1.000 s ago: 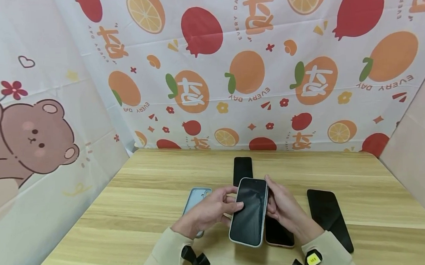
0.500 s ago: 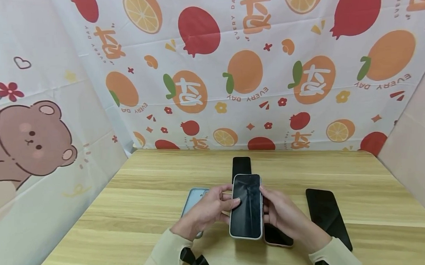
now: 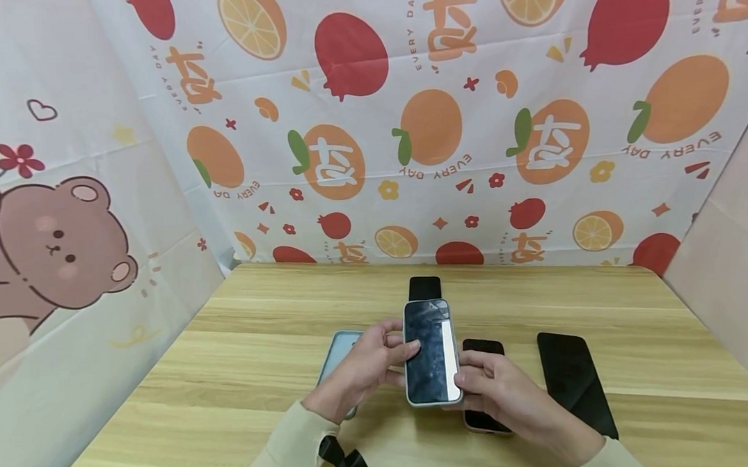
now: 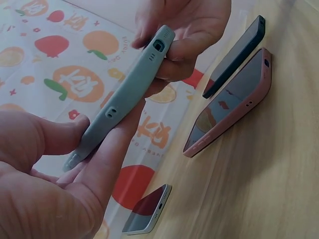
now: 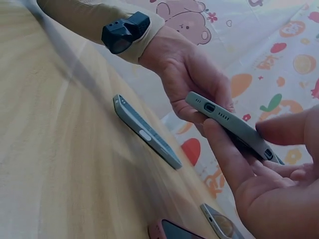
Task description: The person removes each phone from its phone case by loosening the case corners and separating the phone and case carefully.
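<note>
Both hands hold a smartphone (image 3: 429, 353) in a pale grey-green case above the table, its dark screen facing up and reflecting light. My left hand (image 3: 370, 366) grips the long left edge, thumb on the screen and fingers underneath. At the lower right corner, my right hand (image 3: 500, 392) pinches the phone between thumb and fingers. The case's bottom edge with its port opening shows in the right wrist view, where the right hand (image 5: 269, 174) is close. A light blue phone case (image 3: 338, 353) lies on the table, partly hidden by the left hand.
A pink-cased phone (image 3: 482, 347) lies partly under the right hand. Another black-screened phone (image 3: 577, 378) lies farther right, and one more phone (image 3: 424, 288) sits behind the held one. Printed cloth (image 3: 436, 210) hangs behind the wooden table (image 3: 259, 322).
The held phone has shifted up slightly and straightened from its slant. My right hand has slid from the upper right edge down to the lower right corner. The left hand keeps its grip.
</note>
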The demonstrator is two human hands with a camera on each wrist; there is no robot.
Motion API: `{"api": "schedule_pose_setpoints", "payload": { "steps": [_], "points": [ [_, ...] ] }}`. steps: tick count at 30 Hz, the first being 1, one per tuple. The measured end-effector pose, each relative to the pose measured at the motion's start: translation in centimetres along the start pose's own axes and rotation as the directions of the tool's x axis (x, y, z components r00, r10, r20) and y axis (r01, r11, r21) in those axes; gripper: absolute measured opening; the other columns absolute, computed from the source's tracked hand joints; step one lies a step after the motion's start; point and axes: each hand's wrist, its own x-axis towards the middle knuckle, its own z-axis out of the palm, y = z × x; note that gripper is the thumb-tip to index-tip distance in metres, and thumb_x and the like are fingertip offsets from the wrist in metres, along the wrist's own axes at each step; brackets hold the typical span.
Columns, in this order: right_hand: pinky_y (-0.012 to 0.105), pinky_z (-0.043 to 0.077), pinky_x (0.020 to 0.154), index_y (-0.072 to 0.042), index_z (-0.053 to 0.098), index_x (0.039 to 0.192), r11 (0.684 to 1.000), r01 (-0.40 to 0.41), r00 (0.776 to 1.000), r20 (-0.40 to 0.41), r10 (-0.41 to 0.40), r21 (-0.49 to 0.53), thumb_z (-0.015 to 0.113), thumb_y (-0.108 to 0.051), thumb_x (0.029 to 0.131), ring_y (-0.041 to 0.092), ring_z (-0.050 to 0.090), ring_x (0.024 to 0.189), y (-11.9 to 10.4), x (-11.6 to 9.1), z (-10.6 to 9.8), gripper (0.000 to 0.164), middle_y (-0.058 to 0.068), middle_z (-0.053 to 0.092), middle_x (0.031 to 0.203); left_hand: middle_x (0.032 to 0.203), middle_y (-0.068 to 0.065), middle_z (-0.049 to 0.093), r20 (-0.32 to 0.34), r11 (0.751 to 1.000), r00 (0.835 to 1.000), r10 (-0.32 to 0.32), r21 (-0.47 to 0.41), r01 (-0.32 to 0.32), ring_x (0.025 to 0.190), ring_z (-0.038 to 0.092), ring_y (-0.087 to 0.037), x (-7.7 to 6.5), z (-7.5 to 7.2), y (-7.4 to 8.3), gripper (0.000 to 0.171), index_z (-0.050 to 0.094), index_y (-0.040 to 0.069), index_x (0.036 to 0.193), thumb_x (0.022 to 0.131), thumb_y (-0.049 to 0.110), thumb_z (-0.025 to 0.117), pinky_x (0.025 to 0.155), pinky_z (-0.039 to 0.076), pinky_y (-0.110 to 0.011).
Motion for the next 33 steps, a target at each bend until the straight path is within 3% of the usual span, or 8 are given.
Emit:
{"api": "schedule_pose_setpoints", "payload": {
  "steps": [9,19,27,33],
  "points": [
    [0.038,0.049,0.103,0.011,0.014,0.151,0.999,-0.002,0.999,0.041,0.000,0.038,0.053,-0.005,0.101,0.025,0.059,0.126,0.05,-0.79,-0.25,0.065,0.022,0.050,0.144,0.108,-0.013,0.071,0.011,1.000,1.000,0.004,0.018,-0.004,0.087,0.070,-0.018,0.27,0.33,0.07,0.044,0.044,0.000,0.138,0.100,0.015,0.059,0.064,0.060,-0.033],
    [0.036,0.049,0.103,0.010,0.013,0.152,0.999,0.043,0.996,0.081,-0.044,0.021,0.050,-0.005,0.103,0.023,0.058,0.128,0.43,-1.03,-0.42,0.063,0.021,0.050,0.146,0.103,-0.008,0.071,0.050,0.999,0.999,0.006,-0.039,-0.004,0.082,0.070,-0.016,0.52,0.46,-0.03,0.039,0.042,-0.003,0.138,0.103,0.010,0.052,0.060,0.059,-0.032],
    [0.040,0.047,0.105,0.014,0.010,0.151,0.980,0.189,0.963,0.185,-0.197,0.062,0.040,0.004,0.104,0.026,0.053,0.133,0.84,-0.76,-0.52,0.057,0.026,0.044,0.149,0.100,-0.004,0.070,0.104,0.993,0.995,0.003,-0.119,0.009,0.081,0.071,-0.015,0.90,0.18,-0.17,0.039,0.039,-0.004,0.138,0.103,0.009,0.051,0.061,0.060,-0.032],
    [0.039,0.047,0.105,0.014,0.008,0.151,0.978,0.202,0.960,0.184,-0.209,0.056,0.041,0.002,0.104,0.025,0.054,0.133,0.85,-0.72,-0.56,0.059,0.027,0.042,0.150,0.101,-0.005,0.072,0.122,0.989,0.993,0.005,-0.149,0.014,0.083,0.071,-0.017,1.03,0.10,-0.27,0.041,0.039,-0.005,0.139,0.102,0.009,0.052,0.066,0.061,-0.036]
  ]
}}
